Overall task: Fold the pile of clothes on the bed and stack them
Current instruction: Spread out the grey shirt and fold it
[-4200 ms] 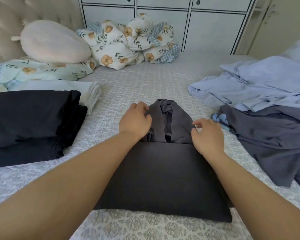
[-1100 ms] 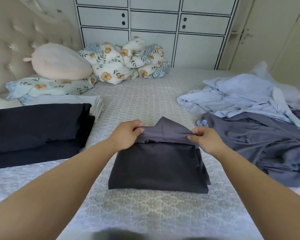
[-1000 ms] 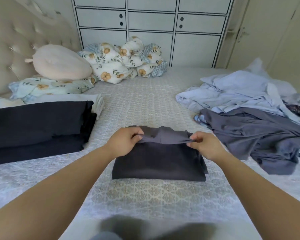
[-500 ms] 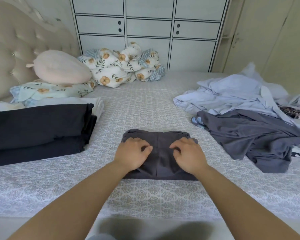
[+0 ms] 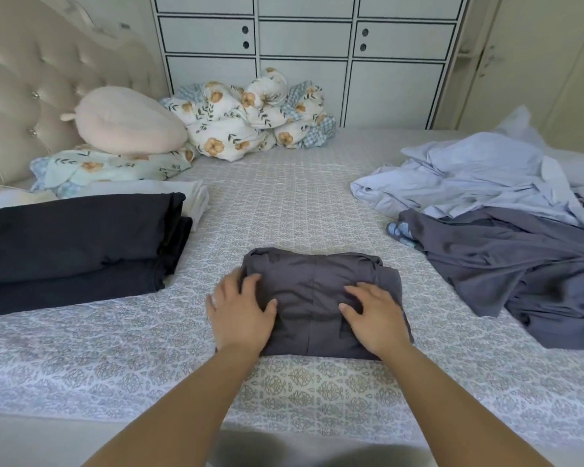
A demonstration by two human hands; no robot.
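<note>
A folded dark grey garment (image 5: 317, 291) lies on the bed (image 5: 284, 210) in front of me. My left hand (image 5: 240, 313) rests flat on its left edge with fingers spread. On the garment's right half my right hand (image 5: 375, 318) presses down, fingers straight. To the left a stack of folded black clothes (image 5: 78, 241) sits on folded white cloth (image 5: 196, 197). An unfolded pile lies at the right: a grey garment (image 5: 506, 261) under light blue clothes (image 5: 472, 176).
A pink pillow (image 5: 125, 124) and a floral pillow (image 5: 108, 166) lie at the back left by the tufted headboard (image 5: 31, 85). A bunched floral quilt (image 5: 250, 123) sits at the back centre before white cabinets (image 5: 304, 55). The bed's near edge runs below my forearms.
My hands folded the grey garment's far flap over towards me, let go of it, and now lie flat on the smaller bundle. My left hand has slid to its left edge.
</note>
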